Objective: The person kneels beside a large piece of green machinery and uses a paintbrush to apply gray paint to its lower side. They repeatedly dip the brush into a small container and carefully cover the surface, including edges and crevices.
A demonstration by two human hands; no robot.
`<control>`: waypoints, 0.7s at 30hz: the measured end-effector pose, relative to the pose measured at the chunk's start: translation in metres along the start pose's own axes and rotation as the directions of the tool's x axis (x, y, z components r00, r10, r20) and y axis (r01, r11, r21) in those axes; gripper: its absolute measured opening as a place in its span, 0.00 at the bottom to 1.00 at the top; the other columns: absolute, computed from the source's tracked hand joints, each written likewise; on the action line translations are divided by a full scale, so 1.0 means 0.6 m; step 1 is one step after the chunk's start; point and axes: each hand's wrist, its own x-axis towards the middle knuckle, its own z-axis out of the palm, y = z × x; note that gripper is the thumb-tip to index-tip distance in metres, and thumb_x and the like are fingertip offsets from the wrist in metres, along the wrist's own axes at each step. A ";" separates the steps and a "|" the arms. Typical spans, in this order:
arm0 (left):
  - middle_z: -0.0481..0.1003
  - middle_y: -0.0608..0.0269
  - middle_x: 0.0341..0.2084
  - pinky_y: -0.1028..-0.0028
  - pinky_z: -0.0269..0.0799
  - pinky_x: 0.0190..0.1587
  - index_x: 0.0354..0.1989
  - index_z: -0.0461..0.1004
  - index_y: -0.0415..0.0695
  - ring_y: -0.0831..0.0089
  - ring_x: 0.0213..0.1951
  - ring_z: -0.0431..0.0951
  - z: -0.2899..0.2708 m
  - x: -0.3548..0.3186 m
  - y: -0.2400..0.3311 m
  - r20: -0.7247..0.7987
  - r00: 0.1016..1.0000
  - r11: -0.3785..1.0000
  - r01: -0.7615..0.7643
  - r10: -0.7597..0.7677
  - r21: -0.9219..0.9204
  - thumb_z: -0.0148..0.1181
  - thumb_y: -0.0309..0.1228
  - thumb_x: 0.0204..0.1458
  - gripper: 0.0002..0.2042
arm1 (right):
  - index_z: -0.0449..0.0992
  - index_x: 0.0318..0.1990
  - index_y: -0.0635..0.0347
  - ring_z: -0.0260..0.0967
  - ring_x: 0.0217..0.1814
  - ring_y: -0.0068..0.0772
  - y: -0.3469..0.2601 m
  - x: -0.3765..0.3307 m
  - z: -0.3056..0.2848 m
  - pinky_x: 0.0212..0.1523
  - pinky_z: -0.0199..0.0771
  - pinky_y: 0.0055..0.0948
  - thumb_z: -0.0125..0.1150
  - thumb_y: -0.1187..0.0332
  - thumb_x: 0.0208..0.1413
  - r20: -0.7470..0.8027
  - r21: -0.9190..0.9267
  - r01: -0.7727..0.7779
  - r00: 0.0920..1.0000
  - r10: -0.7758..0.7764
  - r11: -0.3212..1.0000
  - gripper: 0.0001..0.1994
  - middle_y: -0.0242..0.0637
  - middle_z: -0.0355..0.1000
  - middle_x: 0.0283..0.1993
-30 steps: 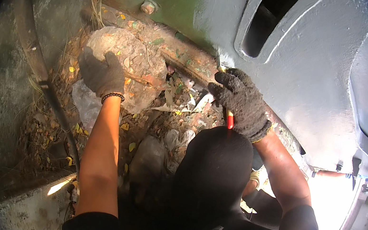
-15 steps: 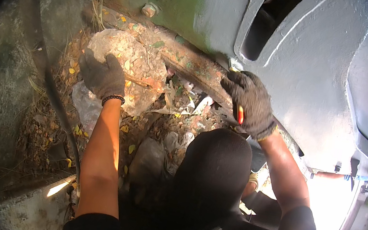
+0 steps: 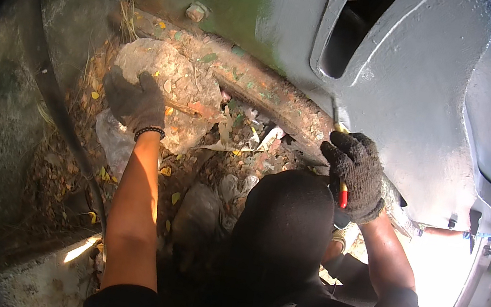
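Note:
My right hand point(image 3: 354, 177), in a dark knit glove, is closed around a paintbrush point(image 3: 342, 196) with a red handle end. Its pale bristles touch the lower edge of a metal casing point(image 3: 422, 91) coated in glossy grey. Further left the same casing is still green point(image 3: 230, 3). My left hand point(image 3: 135, 100), gloved alike and wearing a beaded bracelet at the wrist, lies with fingers spread on a rough, sunlit rock point(image 3: 194, 91). A thin brown stick point(image 3: 182, 107) sits beside its thumb.
A rusty metal ledge point(image 3: 262, 89) runs below the casing. Dry leaves, plastic scraps and a cloudy plastic bag point(image 3: 116, 139) litter the ground. A dark cable point(image 3: 67, 125) passes along the mossy wall point(image 3: 1, 115) at left. My black-clad knee point(image 3: 284, 230) sticks up between my arms.
My right hand has moved right and slightly down along the casing's lower edge with the paintbrush. The left hand stays on the rock.

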 end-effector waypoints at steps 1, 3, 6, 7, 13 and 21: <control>0.63 0.39 0.71 0.50 0.62 0.74 0.73 0.62 0.38 0.44 0.73 0.63 -0.001 0.002 0.005 0.019 1.000 1.000 0.014 -0.013 -0.007 0.59 0.45 0.61 0.34 | 0.81 0.56 0.53 0.73 0.60 0.58 -0.003 0.003 -0.005 0.58 0.75 0.52 0.65 0.74 0.44 -0.008 -0.018 0.019 1.000 -0.019 1.000 0.26 0.43 0.76 0.61; 0.63 0.40 0.72 0.51 0.62 0.74 0.73 0.62 0.39 0.45 0.73 0.62 -0.006 0.003 0.012 0.057 0.998 0.999 0.041 -0.040 -0.018 0.58 0.45 0.62 0.34 | 0.81 0.57 0.52 0.72 0.61 0.58 0.002 0.014 -0.004 0.59 0.76 0.52 0.66 0.73 0.44 -0.043 -0.072 0.075 0.996 -0.078 0.995 0.27 0.42 0.76 0.62; 0.63 0.41 0.72 0.51 0.62 0.74 0.73 0.63 0.39 0.45 0.73 0.63 -0.006 0.004 0.008 0.051 0.998 0.999 0.031 -0.030 -0.009 0.58 0.45 0.61 0.34 | 0.81 0.58 0.51 0.72 0.62 0.58 0.018 0.039 0.004 0.60 0.76 0.51 0.67 0.71 0.46 -0.064 -0.071 0.119 0.990 -0.124 0.990 0.27 0.42 0.76 0.63; 0.63 0.41 0.72 0.51 0.63 0.74 0.72 0.63 0.39 0.45 0.73 0.63 -0.006 0.003 0.010 0.048 0.998 1.000 0.029 -0.028 -0.011 0.59 0.46 0.61 0.34 | 0.81 0.58 0.51 0.72 0.62 0.58 0.022 0.048 0.008 0.60 0.76 0.51 0.67 0.70 0.47 -0.037 -0.058 0.121 0.992 -0.123 0.991 0.26 0.42 0.76 0.63; 0.63 0.39 0.71 0.49 0.64 0.72 0.72 0.64 0.38 0.43 0.71 0.65 -0.004 0.003 0.008 0.026 0.999 1.000 0.021 -0.021 -0.007 0.59 0.46 0.60 0.35 | 0.81 0.58 0.52 0.72 0.61 0.58 0.006 0.078 -0.005 0.60 0.76 0.50 0.68 0.67 0.48 0.194 0.104 0.064 0.977 -0.084 0.992 0.25 0.43 0.76 0.62; 0.64 0.37 0.70 0.49 0.64 0.72 0.70 0.66 0.35 0.42 0.71 0.66 -0.016 0.002 0.020 0.025 0.999 0.999 0.021 -0.020 -0.044 0.59 0.44 0.59 0.34 | 0.80 0.58 0.53 0.74 0.58 0.58 0.030 0.067 0.014 0.58 0.75 0.50 0.64 0.74 0.49 -0.098 0.188 0.155 0.985 -0.139 0.970 0.24 0.44 0.77 0.61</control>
